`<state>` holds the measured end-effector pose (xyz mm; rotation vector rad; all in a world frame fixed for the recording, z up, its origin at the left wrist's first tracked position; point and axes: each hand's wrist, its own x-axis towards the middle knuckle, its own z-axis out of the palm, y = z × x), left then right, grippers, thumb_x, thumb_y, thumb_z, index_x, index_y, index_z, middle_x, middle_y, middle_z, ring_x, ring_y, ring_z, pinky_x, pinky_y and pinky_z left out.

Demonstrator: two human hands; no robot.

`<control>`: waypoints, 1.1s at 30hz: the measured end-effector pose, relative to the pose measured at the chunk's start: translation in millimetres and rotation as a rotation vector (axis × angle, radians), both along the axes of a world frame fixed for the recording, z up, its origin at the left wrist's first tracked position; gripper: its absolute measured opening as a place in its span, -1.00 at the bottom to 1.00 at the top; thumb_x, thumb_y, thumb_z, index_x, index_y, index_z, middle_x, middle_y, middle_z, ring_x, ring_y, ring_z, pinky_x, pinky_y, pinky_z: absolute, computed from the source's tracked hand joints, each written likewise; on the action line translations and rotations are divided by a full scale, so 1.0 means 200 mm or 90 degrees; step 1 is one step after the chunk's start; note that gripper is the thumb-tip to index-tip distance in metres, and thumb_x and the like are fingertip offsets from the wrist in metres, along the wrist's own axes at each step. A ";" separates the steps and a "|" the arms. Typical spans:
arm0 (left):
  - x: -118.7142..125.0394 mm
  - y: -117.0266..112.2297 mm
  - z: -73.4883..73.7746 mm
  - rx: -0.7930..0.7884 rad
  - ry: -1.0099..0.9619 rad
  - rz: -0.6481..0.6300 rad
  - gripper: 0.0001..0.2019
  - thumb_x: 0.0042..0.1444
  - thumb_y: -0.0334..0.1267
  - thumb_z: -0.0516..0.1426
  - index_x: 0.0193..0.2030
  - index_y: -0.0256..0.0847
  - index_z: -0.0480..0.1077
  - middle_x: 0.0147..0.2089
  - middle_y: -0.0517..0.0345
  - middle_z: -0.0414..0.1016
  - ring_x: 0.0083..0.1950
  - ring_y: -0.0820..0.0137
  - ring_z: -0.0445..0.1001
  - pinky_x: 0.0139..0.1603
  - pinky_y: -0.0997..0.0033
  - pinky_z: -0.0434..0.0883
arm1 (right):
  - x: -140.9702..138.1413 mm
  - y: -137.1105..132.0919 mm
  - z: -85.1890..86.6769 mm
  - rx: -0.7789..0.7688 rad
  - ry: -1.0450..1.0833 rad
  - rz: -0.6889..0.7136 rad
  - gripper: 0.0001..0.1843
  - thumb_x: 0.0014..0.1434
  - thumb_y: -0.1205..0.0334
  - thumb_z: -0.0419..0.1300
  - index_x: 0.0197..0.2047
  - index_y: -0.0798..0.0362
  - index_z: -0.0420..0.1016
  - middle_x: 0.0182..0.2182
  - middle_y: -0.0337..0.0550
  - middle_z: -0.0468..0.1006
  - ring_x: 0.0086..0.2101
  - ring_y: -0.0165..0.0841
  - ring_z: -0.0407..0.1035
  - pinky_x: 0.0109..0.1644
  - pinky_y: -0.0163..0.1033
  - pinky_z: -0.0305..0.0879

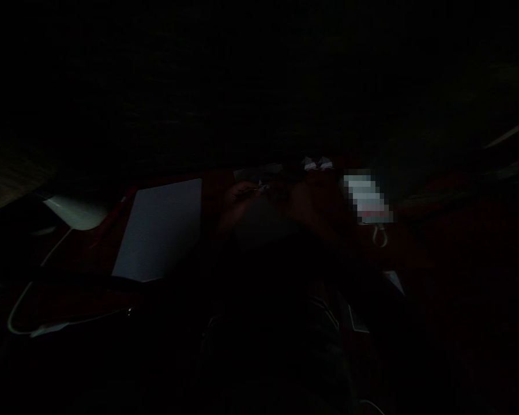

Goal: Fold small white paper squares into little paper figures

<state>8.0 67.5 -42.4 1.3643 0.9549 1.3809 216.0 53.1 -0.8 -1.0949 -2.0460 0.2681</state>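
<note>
The picture is very dark. Near the middle, my left hand [237, 199] is closed, its fingertips at a small white folded paper [262, 187]. From the other side my right hand [300, 199] reaches the same paper with bent fingers, though they show only faintly. Beneath the hands lies a dim grey sheet [263, 222], perhaps paper. Two more folded paper pieces, a left one [309, 163] and a right one [326, 163], stand just beyond my right hand. A flat greyish strip [257, 172] lies behind my left hand.
A large pale sheet or panel [162, 227] lies to the left on the dark red surface [97, 253]. Farther left are a whitish object [80, 213] and a pale cable [23, 300]. A bright blurred-out rectangle [367, 196] with a looped cord [379, 237] lies right.
</note>
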 end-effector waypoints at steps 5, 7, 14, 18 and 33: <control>0.00 0.00 -0.01 0.006 -0.001 -0.005 -0.65 0.03 -0.01 0.57 -0.22 -0.14 0.64 -0.12 0.11 0.75 -0.02 0.24 0.73 0.00 0.33 0.60 | 0.00 0.00 0.01 0.002 -0.005 -0.006 -0.67 0.41 0.00 0.33 0.12 -0.08 0.79 -0.11 -0.06 0.76 -0.13 -0.17 0.62 -0.06 -0.13 0.51; 0.00 0.00 -0.01 0.009 -0.006 -0.005 -0.64 0.03 0.00 0.57 -0.21 -0.14 0.63 -0.12 0.11 0.75 -0.03 0.24 0.73 0.00 0.33 0.60 | 0.00 -0.01 0.01 0.001 -0.011 -0.011 -0.66 0.40 0.01 0.33 0.12 -0.08 0.80 -0.09 -0.05 0.76 -0.13 -0.16 0.63 -0.05 -0.12 0.52; -0.01 0.01 -0.02 0.009 -0.007 -0.008 -0.70 0.03 -0.07 0.55 -0.21 -0.14 0.65 -0.12 0.10 0.74 -0.04 0.27 0.71 0.00 0.32 0.57 | 0.00 -0.01 0.00 0.006 -0.009 -0.006 -0.67 0.38 0.07 0.36 0.15 -0.11 0.79 0.00 -0.04 0.76 -0.07 -0.14 0.64 -0.01 -0.10 0.55; -0.01 0.01 -0.03 0.017 -0.014 -0.007 -0.70 0.02 -0.07 0.56 -0.21 -0.13 0.66 -0.13 0.12 0.74 -0.06 0.30 0.70 -0.01 0.35 0.56 | 0.00 -0.01 0.01 0.003 -0.019 -0.003 -0.66 0.38 0.10 0.35 0.17 -0.13 0.79 0.01 -0.05 0.76 -0.02 -0.12 0.64 0.03 -0.08 0.56; 0.00 -0.02 0.01 0.001 0.022 0.005 -0.74 0.05 -0.09 0.54 -0.24 -0.13 0.66 -0.16 0.11 0.75 -0.10 0.26 0.69 -0.08 0.34 0.58 | -0.01 -0.02 0.03 -0.011 -0.039 -0.008 -0.64 0.39 0.10 0.36 0.20 -0.14 0.77 0.06 -0.06 0.76 -0.04 -0.13 0.65 0.03 -0.09 0.54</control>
